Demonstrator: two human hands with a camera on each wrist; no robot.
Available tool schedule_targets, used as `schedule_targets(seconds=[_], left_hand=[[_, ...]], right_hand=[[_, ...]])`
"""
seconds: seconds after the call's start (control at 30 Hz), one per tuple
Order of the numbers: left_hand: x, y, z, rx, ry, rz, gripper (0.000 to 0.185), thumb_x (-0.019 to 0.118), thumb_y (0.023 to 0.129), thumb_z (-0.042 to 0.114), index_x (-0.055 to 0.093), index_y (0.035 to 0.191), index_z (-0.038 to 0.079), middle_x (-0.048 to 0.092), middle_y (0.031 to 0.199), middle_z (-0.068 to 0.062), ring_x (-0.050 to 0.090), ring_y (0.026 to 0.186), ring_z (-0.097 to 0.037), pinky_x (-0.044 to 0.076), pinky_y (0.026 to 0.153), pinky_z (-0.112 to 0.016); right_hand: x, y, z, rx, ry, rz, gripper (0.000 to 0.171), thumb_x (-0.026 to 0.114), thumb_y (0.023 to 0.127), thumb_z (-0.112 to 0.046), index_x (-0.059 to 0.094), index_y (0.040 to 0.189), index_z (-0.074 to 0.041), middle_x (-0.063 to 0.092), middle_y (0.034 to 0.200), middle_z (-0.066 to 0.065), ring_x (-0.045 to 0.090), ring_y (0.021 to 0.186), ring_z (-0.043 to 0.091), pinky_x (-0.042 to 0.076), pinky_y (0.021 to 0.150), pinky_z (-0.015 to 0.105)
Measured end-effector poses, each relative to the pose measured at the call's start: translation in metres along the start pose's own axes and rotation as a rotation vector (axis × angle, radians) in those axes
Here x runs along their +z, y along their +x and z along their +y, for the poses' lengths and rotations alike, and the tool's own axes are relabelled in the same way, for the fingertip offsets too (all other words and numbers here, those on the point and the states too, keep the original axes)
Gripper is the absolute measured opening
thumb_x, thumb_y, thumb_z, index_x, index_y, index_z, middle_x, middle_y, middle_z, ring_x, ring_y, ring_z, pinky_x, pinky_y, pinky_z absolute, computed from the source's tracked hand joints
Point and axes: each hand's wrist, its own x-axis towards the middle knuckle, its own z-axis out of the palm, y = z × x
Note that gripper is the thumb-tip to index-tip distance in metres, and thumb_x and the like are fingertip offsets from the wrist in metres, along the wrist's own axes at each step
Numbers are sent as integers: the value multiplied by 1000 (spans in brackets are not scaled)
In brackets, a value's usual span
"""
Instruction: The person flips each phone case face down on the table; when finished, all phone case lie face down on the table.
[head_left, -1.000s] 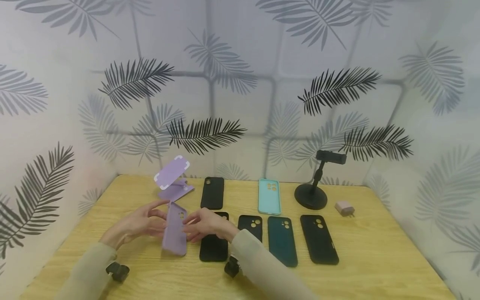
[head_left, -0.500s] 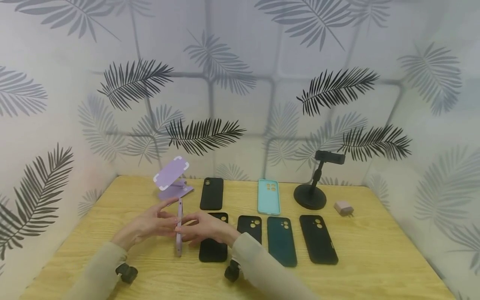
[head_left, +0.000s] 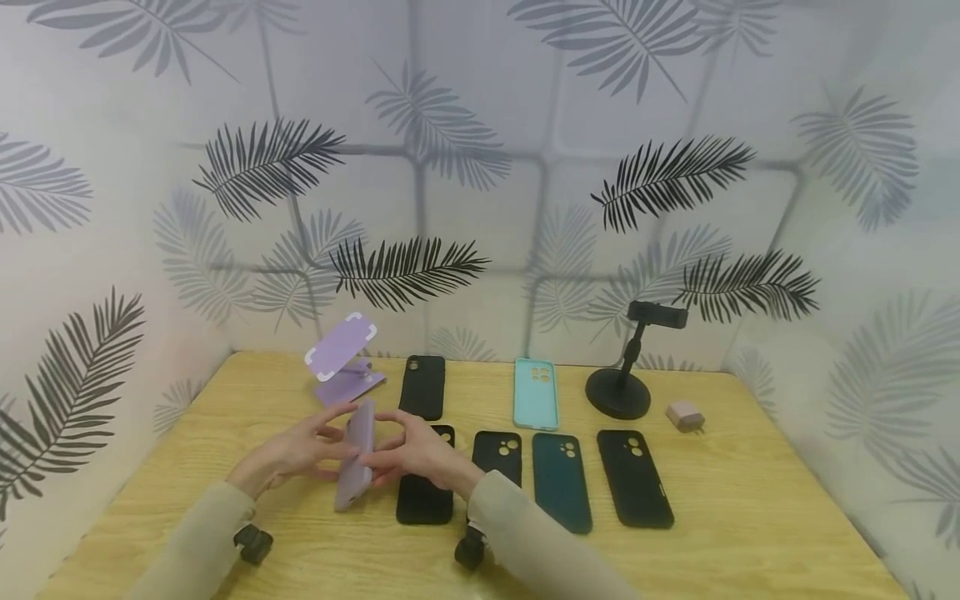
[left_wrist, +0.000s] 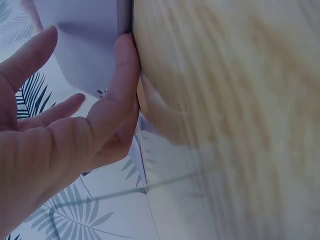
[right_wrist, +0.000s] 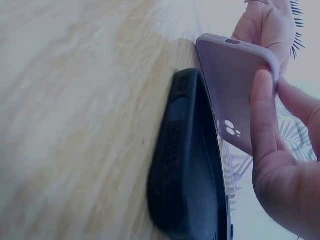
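Two forearms in pale sleeves [head_left: 197, 537] enter from the bottom of the head view, and their hands meet left of centre. Between them is a lilac phone case [head_left: 356, 482], which stands on its end in a tilted pose, its top leaning toward the right of the frame.

The left hand [head_left: 296, 454] reaches from the lower left, and its fingers are spread and somewhat bent. In the left wrist view one fingertip meets the edge of the case, but I cannot tell if these fingers really pinch it.

The right hand [head_left: 423, 457] comes from the lower right, with the wrist bent and the palm over a black case [head_left: 424, 502]. In the right wrist view its fingers [right_wrist: 262, 95] pinch the edge of the lilac phone case. Whether its lower end touches the table [head_left: 712, 517] I cannot tell.
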Motion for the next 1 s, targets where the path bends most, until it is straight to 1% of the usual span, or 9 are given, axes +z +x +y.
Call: schedule_targets(seconds=[0.1,0.2,0.33,0.43,0.57,0.7,0.87,0.93,1.0], left_hand=[[0,-2,1,-30,34,20,85,73,89,14,19,155,7,24,144,-37,50,119,-40,59,85,-50],[-2,-3,1,-41,70,30,84,72,89,11,19,154,3,25,144,-37,52,117,-38,60,83,-47],[-6,-2,2,-48,94,29,81,69,89,6,19,153,-1,23,145,-38,52,117,-38,60,82,-45],[-8,-1,4,-56,114,20,79,68,90,7,20,152,-3,22,146,-38,52,117,-39,60,82,-44],[-10,0,6,-66,145,20,77,69,91,10,22,151,-3,23,147,-38,51,121,-44,60,83,-45],[-10,0,9,-74,158,22,76,69,91,13,23,151,-3,23,147,-37,47,125,-49,60,84,-45],[-9,1,8,-74,179,42,74,68,92,15,25,150,-4,26,146,-37,48,124,-47,59,84,-44],[-10,0,7,-77,216,65,71,66,93,16,27,149,-4,29,145,-37,51,122,-44,60,83,-43],[-10,-1,6,-84,264,94,69,65,94,16,28,149,-5,32,143,-38,53,119,-42,60,82,-42]], right_hand=[[1,-2,3,11,-28,37,59,73,86,-1,46,139,-6,74,96,15,71,68,19,62,71,42],[1,-4,5,12,-91,53,49,73,85,0,53,130,-1,75,91,13,71,66,19,62,64,38],[1,-5,6,19,-191,42,47,72,87,-1,55,130,7,74,85,14,72,63,19,62,58,34],[1,-6,5,56,-219,23,49,70,88,-2,53,133,10,74,82,15,73,65,22,61,58,33],[1,-6,3,91,-209,14,48,67,91,-2,51,135,11,73,81,18,74,69,26,61,59,33],[-2,-5,1,114,-212,4,40,65,92,-3,57,129,10,74,80,20,74,71,27,62,60,33],[-6,-6,-1,120,-200,-32,29,64,93,-5,64,119,9,74,85,20,75,74,26,62,61,33],[-7,-6,-1,113,-186,-63,29,64,94,-5,64,119,9,74,88,21,75,76,26,62,62,33],[-7,-6,-1,107,-171,-104,33,63,95,-6,61,123,10,74,93,21,75,79,26,62,64,34]])
